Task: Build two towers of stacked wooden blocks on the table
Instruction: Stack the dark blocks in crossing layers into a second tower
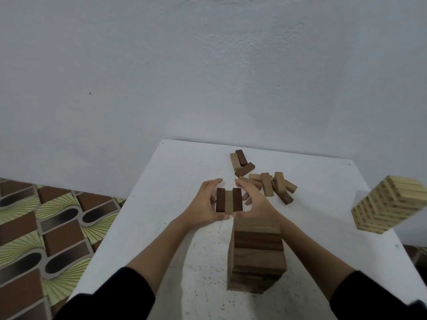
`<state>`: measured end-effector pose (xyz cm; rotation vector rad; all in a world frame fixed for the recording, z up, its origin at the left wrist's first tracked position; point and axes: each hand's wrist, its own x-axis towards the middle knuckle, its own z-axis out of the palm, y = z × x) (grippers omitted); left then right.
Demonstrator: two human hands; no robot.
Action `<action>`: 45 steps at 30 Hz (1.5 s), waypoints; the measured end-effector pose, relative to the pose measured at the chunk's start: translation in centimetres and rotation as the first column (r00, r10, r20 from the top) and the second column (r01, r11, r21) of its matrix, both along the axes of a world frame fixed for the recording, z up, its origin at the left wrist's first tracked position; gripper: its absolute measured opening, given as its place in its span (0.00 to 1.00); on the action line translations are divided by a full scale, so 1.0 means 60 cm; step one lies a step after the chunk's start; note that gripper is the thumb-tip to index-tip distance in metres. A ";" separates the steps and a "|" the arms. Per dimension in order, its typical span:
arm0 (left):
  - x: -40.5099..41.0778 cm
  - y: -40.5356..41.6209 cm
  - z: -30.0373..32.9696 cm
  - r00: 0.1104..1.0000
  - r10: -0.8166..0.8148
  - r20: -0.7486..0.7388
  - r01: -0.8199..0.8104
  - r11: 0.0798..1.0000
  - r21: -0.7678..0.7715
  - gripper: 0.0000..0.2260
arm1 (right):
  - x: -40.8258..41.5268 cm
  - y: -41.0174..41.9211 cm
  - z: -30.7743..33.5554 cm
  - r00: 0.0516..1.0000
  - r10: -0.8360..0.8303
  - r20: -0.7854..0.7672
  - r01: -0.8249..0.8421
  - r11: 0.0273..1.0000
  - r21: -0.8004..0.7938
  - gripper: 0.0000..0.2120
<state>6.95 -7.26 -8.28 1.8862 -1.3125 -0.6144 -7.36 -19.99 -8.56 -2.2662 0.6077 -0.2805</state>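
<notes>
Both hands, left hand (203, 204) and right hand (254, 202), are clamping their grip on a row of three blocks (229, 200) above the dark tower (256, 252); loose blocks (268, 181) are lying at one o'clock on the counter (161, 227).

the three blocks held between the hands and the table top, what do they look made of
The three blocks look like solid wood with a matte finish: two dark brown, the middle one pale tan, with faint grain. The table top is a flat, matte white surface with small dark specks, possibly painted or laminated board; the picture leaves that open.

no legible text, labels or numbers
</notes>
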 end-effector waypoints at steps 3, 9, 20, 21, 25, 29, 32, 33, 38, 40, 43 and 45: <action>0.004 -0.007 -0.006 0.997 -0.044 -0.070 0.045 0.999 0.013 0.42 | 0.005 0.000 -0.003 1.000 -0.007 -0.015 0.007 1.000 0.001 0.46; 0.003 -0.012 -0.010 0.989 -0.032 -0.146 0.035 0.999 0.012 0.42 | 0.008 0.011 -0.001 0.999 -0.034 0.024 0.034 0.999 0.015 0.45; 0.004 -0.018 0.000 0.993 -0.017 -0.117 0.024 0.998 0.061 0.44 | 0.008 0.010 0.032 0.999 0.004 -0.047 0.001 0.994 0.113 0.40; 0.005 -0.019 0.008 0.993 -0.011 -0.114 0.018 0.998 0.064 0.44 | 0.008 0.011 0.042 0.999 0.009 -0.038 -0.005 0.993 0.118 0.42; 0.012 -0.023 0.057 0.995 -0.031 -0.090 0.033 0.999 0.015 0.44 | -0.001 0.006 0.102 1.000 0.007 -0.011 -0.005 0.989 0.150 0.41; 0.009 -0.022 0.132 0.997 -0.041 -0.069 0.037 0.998 -0.058 0.43 | -0.013 0.003 0.179 0.998 0.002 0.056 -0.011 0.989 0.147 0.40; 0.001 -0.007 0.191 0.995 -0.069 -0.067 0.061 0.992 -0.107 0.43 | -0.026 0.014 0.228 0.994 0.005 0.111 -0.013 0.997 0.074 0.41; -0.003 -0.001 0.208 0.995 -0.075 -0.062 0.067 0.989 -0.128 0.43 | -0.032 0.020 0.243 0.991 0.006 0.132 -0.014 0.998 0.063 0.42; -0.049 0.049 0.265 0.995 -0.097 -0.036 0.088 0.975 -0.206 0.42 | -0.078 0.067 0.297 0.977 0.036 0.210 -0.039 0.999 0.013 0.41; -0.067 0.069 0.275 0.992 -0.116 -0.044 0.104 0.971 -0.214 0.42 | -0.099 0.089 0.306 0.976 0.028 0.216 -0.026 1.000 -0.010 0.40; -0.089 0.093 0.281 0.989 -0.147 -0.028 0.139 0.971 -0.194 0.43 | -0.130 0.118 0.303 0.974 0.019 0.225 -0.020 1.000 -0.001 0.38; -0.102 0.108 0.280 0.987 -0.161 -0.016 0.156 0.972 -0.174 0.44 | -0.148 0.135 0.297 0.973 0.008 0.231 -0.013 1.000 0.020 0.38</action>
